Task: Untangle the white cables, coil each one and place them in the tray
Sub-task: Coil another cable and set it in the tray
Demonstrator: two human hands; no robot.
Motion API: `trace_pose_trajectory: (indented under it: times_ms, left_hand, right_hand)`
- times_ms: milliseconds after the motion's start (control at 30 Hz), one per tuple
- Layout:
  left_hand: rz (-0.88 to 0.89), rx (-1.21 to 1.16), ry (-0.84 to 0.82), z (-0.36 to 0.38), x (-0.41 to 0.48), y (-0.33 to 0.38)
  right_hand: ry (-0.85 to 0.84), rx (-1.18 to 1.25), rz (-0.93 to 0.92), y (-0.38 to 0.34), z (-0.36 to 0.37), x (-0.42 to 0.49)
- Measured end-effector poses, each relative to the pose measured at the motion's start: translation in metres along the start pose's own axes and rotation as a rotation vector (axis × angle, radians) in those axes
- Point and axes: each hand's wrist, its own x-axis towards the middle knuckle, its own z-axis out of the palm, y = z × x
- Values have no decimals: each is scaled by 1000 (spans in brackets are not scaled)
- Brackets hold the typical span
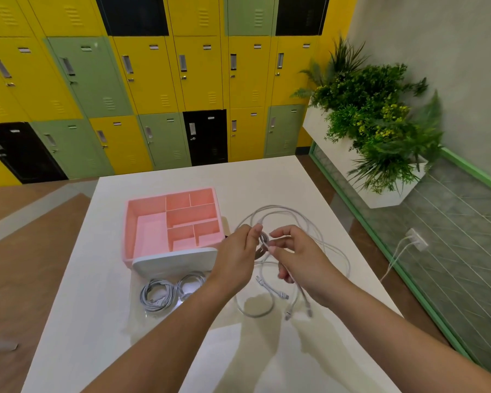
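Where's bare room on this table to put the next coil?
Free: table behind the pink tray, the near strip before the coiled cables, and the tray's empty compartments. Crowded: right of the tray, where left hand and right hand hold the tangled cables.

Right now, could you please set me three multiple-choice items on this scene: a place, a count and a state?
1. Relative to the pink tray, where do the coiled cables lie?
A) inside it
B) on the table, on its near side
C) behind it

2. How many coils lie there?
A) two
B) four
C) five

3. What are the left hand and right hand doing?
A) resting flat
B) pinching the tangled cables
C) lifting the tray

Answers: 1 B, they sit on tabletop before it; 2 A, two coils lie side by side; 3 B, both hands' fingers close on the tangle.
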Motion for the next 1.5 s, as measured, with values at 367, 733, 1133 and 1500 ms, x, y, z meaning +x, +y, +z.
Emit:
trace_pose_trajectory:
  times_ms: [367, 733, 1133, 1500]
  left_hand:
    - [-271, -266, -168, -4, 5, -4]
    - [-292, -242, -293, -18, 1, -9]
    - [-182, -281, -287, -17, 3, 13]
    - [-221, -466, -188, -4, 4, 24]
  right_hand:
    - [-19, -373, -352, 2, -4, -3]
    - [-170, -337, -356, -16, -29, 4]
    - [202, -506, -418, -6, -36, 25]
    - [-5, -228, -190, 15, -7, 23]
